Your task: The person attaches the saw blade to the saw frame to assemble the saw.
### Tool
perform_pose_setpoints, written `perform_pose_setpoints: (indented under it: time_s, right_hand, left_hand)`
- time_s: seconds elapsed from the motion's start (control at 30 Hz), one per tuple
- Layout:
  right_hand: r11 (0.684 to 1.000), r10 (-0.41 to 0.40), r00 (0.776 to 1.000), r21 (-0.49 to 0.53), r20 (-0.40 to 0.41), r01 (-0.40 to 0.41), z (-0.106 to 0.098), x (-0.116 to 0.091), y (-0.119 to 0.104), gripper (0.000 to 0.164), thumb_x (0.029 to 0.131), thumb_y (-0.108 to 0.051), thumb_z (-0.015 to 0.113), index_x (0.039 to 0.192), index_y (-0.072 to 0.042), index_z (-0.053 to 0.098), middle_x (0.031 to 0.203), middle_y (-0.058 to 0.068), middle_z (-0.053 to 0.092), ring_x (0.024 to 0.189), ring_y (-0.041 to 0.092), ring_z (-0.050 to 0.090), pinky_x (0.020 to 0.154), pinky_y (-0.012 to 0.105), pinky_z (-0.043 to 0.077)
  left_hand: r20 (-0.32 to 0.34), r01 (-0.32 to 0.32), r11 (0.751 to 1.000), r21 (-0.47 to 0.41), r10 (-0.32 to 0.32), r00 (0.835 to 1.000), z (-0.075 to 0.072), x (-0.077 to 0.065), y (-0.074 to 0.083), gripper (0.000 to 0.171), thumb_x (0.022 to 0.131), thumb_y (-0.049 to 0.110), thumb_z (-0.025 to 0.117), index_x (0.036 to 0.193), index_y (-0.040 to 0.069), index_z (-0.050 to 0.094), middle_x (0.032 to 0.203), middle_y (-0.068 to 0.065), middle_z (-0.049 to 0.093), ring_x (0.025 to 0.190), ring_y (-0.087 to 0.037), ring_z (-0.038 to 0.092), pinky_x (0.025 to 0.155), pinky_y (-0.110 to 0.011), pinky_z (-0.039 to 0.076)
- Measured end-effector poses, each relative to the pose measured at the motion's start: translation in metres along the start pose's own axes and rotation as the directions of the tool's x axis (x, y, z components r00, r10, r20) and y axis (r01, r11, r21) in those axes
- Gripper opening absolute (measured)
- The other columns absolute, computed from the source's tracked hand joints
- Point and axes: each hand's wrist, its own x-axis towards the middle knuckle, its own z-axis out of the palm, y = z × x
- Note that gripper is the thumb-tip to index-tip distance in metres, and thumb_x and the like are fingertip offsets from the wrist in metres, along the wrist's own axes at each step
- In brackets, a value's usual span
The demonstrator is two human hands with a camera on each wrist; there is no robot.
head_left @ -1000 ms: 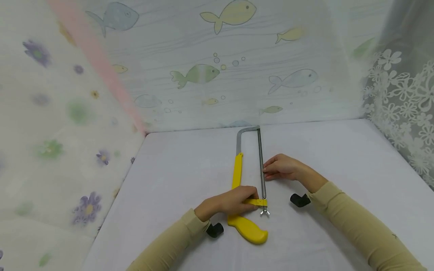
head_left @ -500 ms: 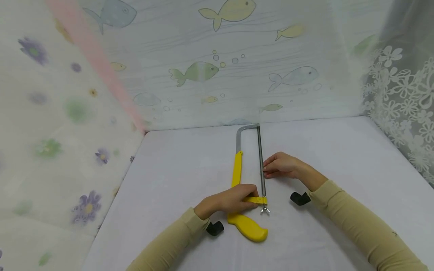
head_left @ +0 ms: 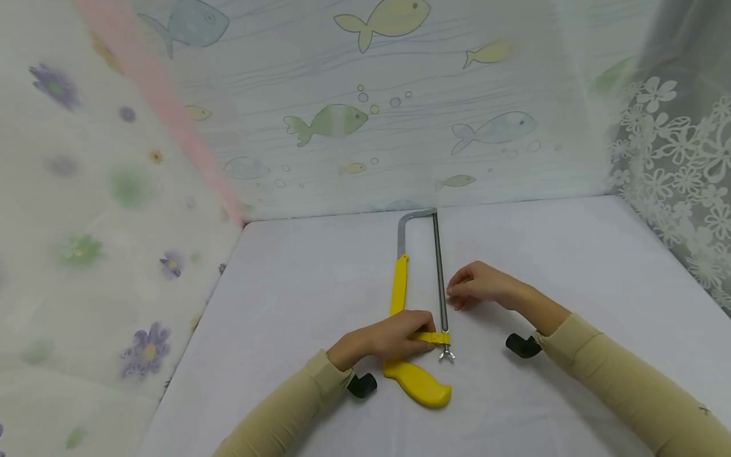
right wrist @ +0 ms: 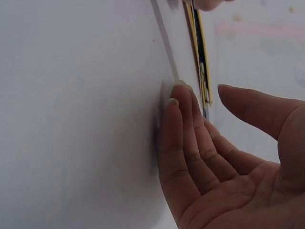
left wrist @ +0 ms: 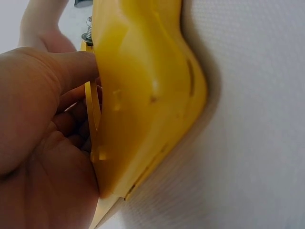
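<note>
A hacksaw with a yellow handle (head_left: 422, 384) and a grey metal bow lies on the white-covered table, its far end close to the back wall. Its straight blade (head_left: 440, 273) runs along the right side, ending in a silver wing nut (head_left: 447, 354) at the near end. My left hand (head_left: 394, 335) grips the yellow frame just above the handle, thumb and fingers around it in the left wrist view, where the yellow grip (left wrist: 143, 95) fills the middle. Just right of the blade is my right hand (head_left: 480, 285), fingers relaxed and holding nothing; the right wrist view shows thumb and fingers (right wrist: 174, 129) apart.
The white table (head_left: 308, 266) extends to both sides of the saw. A fish-print sheet (head_left: 342, 76) hangs behind it, with a flowered sheet (head_left: 114, 222) at the left and lace (head_left: 685, 158) at the right. Dark wrist cameras (head_left: 523, 345) sit under both sleeves.
My right hand has come away from the blade, moving slightly right and toward me. The left hand and the hacksaw have stayed in place.
</note>
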Motion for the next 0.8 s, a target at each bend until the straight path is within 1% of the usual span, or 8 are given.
perform_pose_setpoints:
  time_s: [0.13, 0.3, 0.5, 0.63, 0.8]
  right_hand:
    - [0.999, -0.013, 1.000, -0.041, 0.028, 0.014, 0.003, -0.015, 0.000, 0.026, 0.098, -0.017, 0.067, 0.111, 0.006, 0.070, 0.095, 0.010, 0.075, 0.085, 0.022, 0.069, 0.079, 0.036, 0.058]
    - [0.998, -0.034, 0.997, -0.042, 0.075, 0.038, 0.009, -0.030, 0.000, 0.024, 0.097, -0.015, 0.067, 0.109, 0.005, 0.071, 0.095, 0.011, 0.074, 0.083, 0.024, 0.070, 0.078, 0.038, 0.058]
    - [0.997, -0.057, 0.988, -0.034, 0.142, 0.063, 0.019, -0.039, 0.006, 0.021, 0.095, -0.014, 0.067, 0.106, 0.002, 0.072, 0.093, 0.011, 0.073, 0.080, 0.024, 0.069, 0.074, 0.036, 0.057]
    - [0.997, -0.076, 0.978, -0.020, 0.196, 0.081, 0.026, -0.046, 0.010, 0.018, 0.094, -0.013, 0.067, 0.105, 0.000, 0.072, 0.091, 0.012, 0.073, 0.078, 0.025, 0.068, 0.072, 0.035, 0.057]
    - [0.995, -0.099, 0.965, -0.001, 0.244, 0.102, 0.036, -0.049, 0.011, 0.016, 0.093, -0.014, 0.070, 0.103, -0.001, 0.072, 0.086, 0.014, 0.072, 0.073, 0.024, 0.066, 0.067, 0.033, 0.057]
  left_hand:
    - [0.003, -0.005, 1.000, 0.007, 0.005, 1.000, -0.001, 0.000, 0.000, 0.011, 0.102, 0.020, 0.065, 0.108, 0.013, 0.059, 0.097, 0.007, 0.059, 0.088, -0.005, 0.051, 0.081, -0.016, 0.045]
    - [0.005, -0.007, 1.000, 0.012, 0.007, 1.000, -0.001, 0.000, 0.001, 0.011, 0.102, 0.020, 0.065, 0.108, 0.013, 0.059, 0.097, 0.007, 0.059, 0.088, -0.005, 0.051, 0.082, -0.016, 0.045]
    - [0.003, -0.009, 1.000, 0.012, 0.009, 1.000, 0.000, -0.001, 0.000, 0.010, 0.102, 0.019, 0.065, 0.108, 0.013, 0.059, 0.098, 0.008, 0.059, 0.088, -0.004, 0.051, 0.082, -0.016, 0.045]
    - [0.003, -0.021, 1.000, 0.008, 0.021, 1.000, 0.000, -0.001, 0.000, 0.010, 0.103, 0.018, 0.065, 0.108, 0.013, 0.058, 0.097, 0.008, 0.058, 0.088, -0.005, 0.051, 0.082, -0.016, 0.045]
    - [-0.001, -0.028, 1.000, 0.015, 0.028, 1.000, 0.000, -0.001, 0.000, 0.009, 0.103, 0.018, 0.064, 0.108, 0.013, 0.058, 0.097, 0.007, 0.058, 0.088, -0.005, 0.051, 0.082, -0.015, 0.044]
